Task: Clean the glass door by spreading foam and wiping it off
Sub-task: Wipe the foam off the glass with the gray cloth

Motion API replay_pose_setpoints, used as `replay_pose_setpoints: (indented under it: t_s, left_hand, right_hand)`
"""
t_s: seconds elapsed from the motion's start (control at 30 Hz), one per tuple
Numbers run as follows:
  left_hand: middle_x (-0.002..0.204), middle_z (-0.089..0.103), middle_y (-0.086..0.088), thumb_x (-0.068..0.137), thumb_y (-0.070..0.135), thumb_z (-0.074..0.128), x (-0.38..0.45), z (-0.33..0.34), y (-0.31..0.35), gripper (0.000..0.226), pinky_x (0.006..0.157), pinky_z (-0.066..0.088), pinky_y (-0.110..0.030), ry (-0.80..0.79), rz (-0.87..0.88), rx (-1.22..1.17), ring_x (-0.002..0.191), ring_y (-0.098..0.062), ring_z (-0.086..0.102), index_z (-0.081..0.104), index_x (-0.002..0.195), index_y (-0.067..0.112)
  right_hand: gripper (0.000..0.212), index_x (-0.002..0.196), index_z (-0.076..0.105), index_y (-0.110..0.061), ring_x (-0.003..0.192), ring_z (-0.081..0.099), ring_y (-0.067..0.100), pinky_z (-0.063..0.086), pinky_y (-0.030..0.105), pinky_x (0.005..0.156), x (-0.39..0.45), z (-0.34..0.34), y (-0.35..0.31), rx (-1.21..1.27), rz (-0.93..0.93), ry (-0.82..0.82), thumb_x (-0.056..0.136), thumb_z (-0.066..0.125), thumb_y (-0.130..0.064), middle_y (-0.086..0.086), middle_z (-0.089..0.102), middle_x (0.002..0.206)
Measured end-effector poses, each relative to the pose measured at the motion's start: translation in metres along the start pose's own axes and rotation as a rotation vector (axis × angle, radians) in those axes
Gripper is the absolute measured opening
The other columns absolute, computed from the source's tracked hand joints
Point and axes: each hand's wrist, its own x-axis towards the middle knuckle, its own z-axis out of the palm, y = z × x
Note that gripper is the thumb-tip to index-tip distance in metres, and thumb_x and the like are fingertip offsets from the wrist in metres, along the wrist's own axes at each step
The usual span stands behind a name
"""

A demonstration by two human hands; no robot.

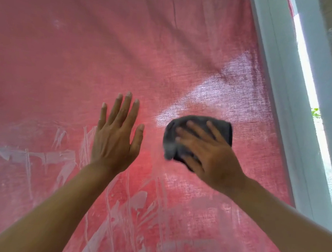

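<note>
Right hand point(208, 155) presses a soft dark grey folded cloth point(198, 136) flat on the glass door point(87, 48), fingers spread over it. Left hand point(117, 135), open and empty, lies flat just beside the cloth. White foam streaks point(134, 203) below the cloth look slippery; the cloth should be light and limp, best held under the palm.

Cloth point(198, 137): dark grey, plain, no pattern seen.
Curtain point(111, 46) behind the glass door point(44, 87): pinkish red, fine woven texture, paler washed-out patch above the cloth.
Foam point(138, 203): white streaks and drips, mostly across the lower pane.
Door frame point(281, 79): white to pale grey.
Leaves point(315, 112) past the frame: green.
</note>
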Motion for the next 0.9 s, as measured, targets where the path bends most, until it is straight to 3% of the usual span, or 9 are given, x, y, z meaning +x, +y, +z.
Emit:
replay_pose_setpoints:
  t_s: [0.1,0.17,0.37,0.43,0.6,0.67,0.77,0.83,0.9]
  left_hand:
    - [0.17,0.018,-0.01,0.106,0.034,0.035,-0.001,0.001,0.0,0.061,0.129,0.005,-0.053,-0.006,-0.004,0.001,0.158,-0.027,0.011,0.028,0.161,0.008]
    - [0.17,0.018,-0.01,0.107,0.034,0.035,-0.001,0.002,0.0,0.06,0.129,0.005,-0.052,0.008,-0.006,0.001,0.158,-0.027,0.011,0.028,0.161,0.008]
    - [0.169,0.021,-0.012,0.106,0.035,0.036,-0.007,0.003,0.002,0.061,0.128,0.008,-0.054,0.027,-0.006,-0.008,0.158,-0.029,0.015,0.03,0.16,0.008]
    - [0.169,0.02,-0.011,0.105,0.035,0.036,-0.008,0.003,0.003,0.061,0.128,0.007,-0.053,0.026,-0.006,-0.004,0.158,-0.029,0.014,0.03,0.16,0.008]
    - [0.17,0.019,-0.01,0.106,0.035,0.036,-0.015,0.001,0.002,0.061,0.128,0.007,-0.054,0.01,0.008,-0.015,0.158,-0.028,0.012,0.028,0.161,0.008]
    - [0.169,0.02,-0.011,0.106,0.034,0.036,-0.022,-0.001,-0.002,0.061,0.127,0.009,-0.057,0.002,0.023,-0.02,0.158,-0.029,0.014,0.029,0.16,0.007]
    - [0.168,0.023,-0.012,0.105,0.034,0.037,-0.032,-0.005,-0.01,0.06,0.127,0.011,-0.058,0.008,0.039,-0.02,0.157,-0.029,0.016,0.032,0.159,0.006]
    - [0.168,0.025,-0.011,0.105,0.033,0.039,-0.038,-0.01,-0.018,0.06,0.127,0.011,-0.057,0.021,0.054,-0.007,0.157,-0.029,0.018,0.034,0.158,0.006]
    - [0.168,0.024,-0.011,0.105,0.033,0.038,-0.041,-0.014,-0.029,0.06,0.127,0.009,-0.056,0.018,0.055,-0.002,0.157,-0.029,0.017,0.033,0.158,0.006]
  right_hand:
    - [0.042,0.145,0.054,-0.011,0.15,0.035,0.021,0.012,0.047,0.128,0.033,-0.003,0.011,0.085,0.476,0.206,0.108,0.05,-0.03,0.002,0.051,0.153]
    - [0.047,0.15,0.048,-0.013,0.152,0.029,0.018,0.003,0.042,0.129,0.048,0.002,0.0,0.149,0.613,0.257,0.109,0.045,-0.035,0.001,0.047,0.156]
    - [0.034,0.131,0.066,-0.013,0.151,0.034,0.017,0.023,0.052,0.125,-0.03,0.011,-0.031,0.096,-0.091,-0.101,0.102,0.057,-0.028,-0.003,0.051,0.154]
    - [0.033,0.128,0.068,-0.011,0.149,0.038,0.016,0.026,0.052,0.124,-0.028,0.007,-0.023,0.076,-0.041,-0.051,0.101,0.056,-0.026,-0.003,0.055,0.15]
    - [0.045,0.146,0.053,-0.011,0.151,0.033,0.017,0.008,0.043,0.129,0.034,0.011,-0.03,0.166,0.595,0.239,0.106,0.05,-0.032,0.002,0.053,0.152]
    - [0.043,0.142,0.057,-0.01,0.15,0.035,0.02,0.013,0.051,0.128,0.029,0.016,-0.046,0.17,0.44,0.17,0.104,0.054,-0.029,0.001,0.053,0.152]
    - [0.033,0.13,0.067,-0.01,0.149,0.039,0.019,0.024,0.054,0.124,-0.009,0.019,-0.056,0.104,-0.017,-0.048,0.103,0.058,-0.026,-0.001,0.054,0.151]
    - [0.031,0.127,0.068,-0.01,0.148,0.039,0.018,0.027,0.053,0.123,-0.017,0.014,-0.046,0.079,-0.076,-0.073,0.104,0.055,-0.027,-0.002,0.054,0.15]
    - [0.033,0.13,0.066,-0.009,0.147,0.042,0.019,0.027,0.053,0.123,-0.005,0.014,-0.041,0.056,0.049,0.009,0.104,0.053,-0.026,0.0,0.056,0.149]
